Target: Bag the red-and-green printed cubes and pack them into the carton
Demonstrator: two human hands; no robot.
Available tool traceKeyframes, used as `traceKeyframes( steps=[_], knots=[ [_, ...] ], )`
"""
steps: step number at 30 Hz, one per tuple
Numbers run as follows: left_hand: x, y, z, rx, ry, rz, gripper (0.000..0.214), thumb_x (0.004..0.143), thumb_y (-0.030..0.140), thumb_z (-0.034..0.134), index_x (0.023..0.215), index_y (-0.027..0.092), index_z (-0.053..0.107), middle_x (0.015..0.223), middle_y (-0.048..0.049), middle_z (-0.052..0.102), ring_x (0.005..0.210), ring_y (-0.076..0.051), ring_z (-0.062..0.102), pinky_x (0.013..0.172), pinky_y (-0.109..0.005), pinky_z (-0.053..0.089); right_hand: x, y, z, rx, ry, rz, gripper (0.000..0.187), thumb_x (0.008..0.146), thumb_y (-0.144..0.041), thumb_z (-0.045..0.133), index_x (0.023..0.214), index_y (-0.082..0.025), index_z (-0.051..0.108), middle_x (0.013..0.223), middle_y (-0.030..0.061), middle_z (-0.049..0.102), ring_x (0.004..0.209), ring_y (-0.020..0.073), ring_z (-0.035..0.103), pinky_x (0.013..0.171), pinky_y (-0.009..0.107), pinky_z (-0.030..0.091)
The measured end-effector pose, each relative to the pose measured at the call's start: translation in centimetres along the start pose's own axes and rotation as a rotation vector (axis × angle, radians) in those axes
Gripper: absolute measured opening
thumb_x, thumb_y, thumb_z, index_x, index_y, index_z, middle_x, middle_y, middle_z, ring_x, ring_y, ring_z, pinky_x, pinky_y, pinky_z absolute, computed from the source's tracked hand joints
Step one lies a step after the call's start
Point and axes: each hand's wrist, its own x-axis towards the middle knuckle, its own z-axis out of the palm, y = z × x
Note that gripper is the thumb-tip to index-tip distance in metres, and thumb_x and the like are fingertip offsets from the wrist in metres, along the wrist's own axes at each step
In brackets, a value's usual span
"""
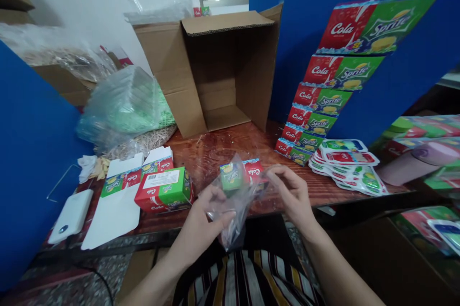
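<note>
A small red and green Cola/Sprite box (241, 175) sits inside a clear plastic bag (233, 210) held just above the near table edge. My left hand (207, 215) pinches the lower left side of the bag with its fingers closed. The bag's upper right edge is gripped by my right hand (292, 192), fingers curled. Another folded Cola/Sprite box (163, 191) rests on the table to the left of my left hand.
An open cardboard carton (219, 73) lies on its side at the back. A leaning stack of Cola/Sprite boxes (323, 104) and flat printed cards (345, 164) stand right. Flat unfolded boxes (120, 195), a white device (72, 215) and a bagged green pile (124, 102) lie left.
</note>
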Motion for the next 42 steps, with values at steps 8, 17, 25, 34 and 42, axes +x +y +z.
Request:
traceKeyframes(
  steps=[8, 17, 25, 34, 42],
  knots=[
    [-0.1, -1.2, 0.4, -0.194, 0.067, -0.018, 0.025, 0.076, 0.036, 0.074, 0.086, 0.023, 0.056, 0.080, 0.0044, 0.058, 0.071, -0.013, 0.053, 0.068, -0.024, 0.041, -0.3, -0.2, 1.3, 0.474, -0.120, 0.301, 0.041, 0.085, -0.044, 0.064, 0.120, -0.027, 0.051, 0.084, -0.0002, 0.060, 0.072, 0.0152, 0.060, 0.065, 0.030, 0.056],
    [-0.1, -1.5, -0.5, -0.103, -0.012, -0.012, 0.027, 0.076, 0.037, 0.074, 0.091, 0.023, 0.058, 0.082, 0.0023, 0.063, 0.074, -0.015, 0.059, 0.069, -0.027, 0.043, -0.5, 0.7, 1.7, 0.183, -0.151, 0.290, 0.021, 0.080, -0.040, 0.073, 0.082, -0.020, 0.067, 0.070, -0.0017, 0.056, 0.060, 0.0108, 0.050, 0.055, 0.023, 0.045],
    [-1.1, -1.3, -1.8, 0.501, 0.270, 0.173, 0.065, 0.069, 0.047, 0.079, 0.124, 0.025, 0.052, 0.117, -0.0126, 0.065, 0.110, -0.035, 0.060, 0.092, -0.050, 0.046, -1.0, -0.3, 0.5, -0.092, -0.248, -0.106, 0.007, 0.087, -0.025, 0.066, 0.082, -0.023, 0.071, 0.088, 0.0037, 0.062, 0.082, 0.0169, 0.059, 0.073, 0.029, 0.047],
    [0.0, 3.4, -0.7, 0.458, -0.333, 0.146, 0.022, 0.084, 0.038, 0.065, 0.098, 0.021, 0.068, 0.071, 0.0013, 0.066, 0.071, -0.016, 0.061, 0.071, -0.030, 0.049, -2.4, -2.5, 0.9, -0.212, -0.539, -0.396, 0.021, 0.092, -0.012, 0.056, 0.106, -0.022, 0.068, 0.082, 0.0026, 0.067, 0.071, 0.0129, 0.059, 0.063, 0.024, 0.045],
    [3.8, 1.8, -2.0, 0.015, -0.882, -0.364, 0.030, 0.071, 0.042, 0.078, 0.081, 0.017, 0.064, 0.059, 0.0047, 0.061, 0.046, -0.008, 0.053, 0.043, -0.020, 0.044, -2.0, 0.2, 0.7, -0.138, -0.252, -0.161, 0.008, 0.086, -0.015, 0.067, 0.086, -0.022, 0.070, 0.078, -0.0023, 0.072, 0.068, 0.0112, 0.066, 0.064, 0.020, 0.051]
  ],
)
